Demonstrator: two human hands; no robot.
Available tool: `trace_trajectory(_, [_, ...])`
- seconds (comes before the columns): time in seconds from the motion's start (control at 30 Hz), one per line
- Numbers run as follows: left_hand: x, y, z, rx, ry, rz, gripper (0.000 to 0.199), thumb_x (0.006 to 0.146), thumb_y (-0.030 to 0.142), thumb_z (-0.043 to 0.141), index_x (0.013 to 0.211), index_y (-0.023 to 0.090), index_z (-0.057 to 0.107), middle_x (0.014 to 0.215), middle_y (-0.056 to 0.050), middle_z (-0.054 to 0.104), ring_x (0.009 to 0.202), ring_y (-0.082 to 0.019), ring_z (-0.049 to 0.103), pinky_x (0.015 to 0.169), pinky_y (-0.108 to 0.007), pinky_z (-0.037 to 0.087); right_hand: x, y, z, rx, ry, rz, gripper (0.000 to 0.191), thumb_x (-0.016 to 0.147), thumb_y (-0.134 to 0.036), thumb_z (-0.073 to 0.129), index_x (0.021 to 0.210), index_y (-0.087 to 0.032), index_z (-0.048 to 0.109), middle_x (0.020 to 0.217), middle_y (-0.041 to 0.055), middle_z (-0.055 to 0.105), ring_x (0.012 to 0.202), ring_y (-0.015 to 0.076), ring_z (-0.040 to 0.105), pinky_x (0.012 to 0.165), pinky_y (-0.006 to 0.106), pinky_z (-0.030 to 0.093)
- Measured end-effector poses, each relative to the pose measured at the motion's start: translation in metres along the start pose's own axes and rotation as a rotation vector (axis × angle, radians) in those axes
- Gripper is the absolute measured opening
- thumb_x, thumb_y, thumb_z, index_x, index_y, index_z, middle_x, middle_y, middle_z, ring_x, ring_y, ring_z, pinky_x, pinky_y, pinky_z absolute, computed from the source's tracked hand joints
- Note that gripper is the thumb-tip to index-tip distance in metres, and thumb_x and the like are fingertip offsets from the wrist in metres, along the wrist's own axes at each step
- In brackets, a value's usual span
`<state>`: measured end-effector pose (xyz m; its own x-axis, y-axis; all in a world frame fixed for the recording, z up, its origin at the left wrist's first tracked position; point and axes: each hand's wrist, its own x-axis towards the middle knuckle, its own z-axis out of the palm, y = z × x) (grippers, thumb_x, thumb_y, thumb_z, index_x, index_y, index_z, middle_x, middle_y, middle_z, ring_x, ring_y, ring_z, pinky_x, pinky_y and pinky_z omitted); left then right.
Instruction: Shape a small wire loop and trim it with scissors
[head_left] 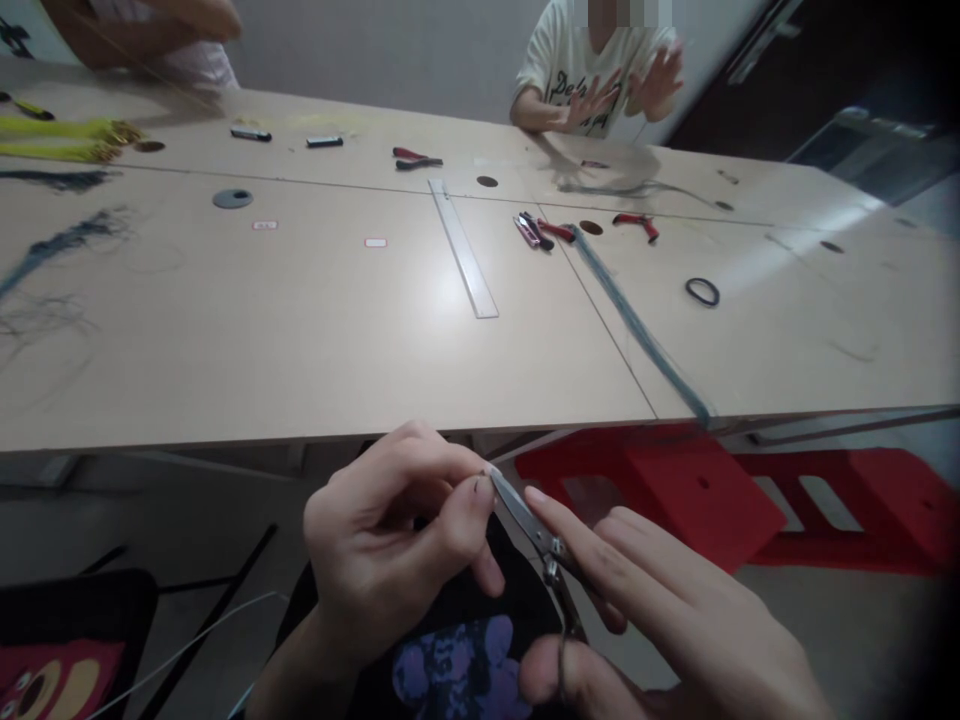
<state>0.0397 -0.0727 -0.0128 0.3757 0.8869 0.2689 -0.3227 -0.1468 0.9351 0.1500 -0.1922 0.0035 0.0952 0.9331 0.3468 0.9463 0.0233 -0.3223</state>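
My left hand is in the lower middle, thumb and index finger pinched together at the tip of the scissors. Whatever lies between those fingertips is too small to make out. Small metal scissors are in my right hand, thumb at the lower handle and index finger stretched along the blades. Their blades point up and left, touching or very near my left fingertips. Both hands are above my lap, in front of the table's near edge.
On the table lie a clear ruler, a blue-green strand bundle, red-handled pliers, a black ring and yellow strands. A person sits opposite. Red stools stand under the right side.
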Motion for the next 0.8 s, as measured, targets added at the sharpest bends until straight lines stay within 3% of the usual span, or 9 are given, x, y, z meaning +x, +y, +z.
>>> trace_trajectory(0.63, [0.0033,0.0004,0.0012,-0.004,0.007,-0.021,0.018,0.080,0.003,0.062,0.070,0.017,0.068,0.055,0.007,0.056,0.035,-0.002,0.055,0.036,-0.016,0.036,-0.0012,0.0014,0.0041,0.084,0.039,0.019,0.044,0.088,-0.020,0.054,0.131,-0.012,0.049,0.070,-0.0003,0.055,0.057,0.0141,0.054,0.046,0.024,0.043])
trace_trajectory(0.8, [0.0041,0.0009,0.0009,-0.008,0.022,-0.010,0.020,0.078,0.001,0.061,0.068,0.017,0.066,0.055,0.008,0.056,0.035,-0.003,0.055,0.037,-0.015,0.038,-0.0040,0.0040,0.0070,0.220,0.162,0.081,0.047,0.092,-0.035,0.055,0.134,-0.015,0.050,0.065,-0.0008,0.048,0.053,0.0146,0.049,0.045,0.024,0.044])
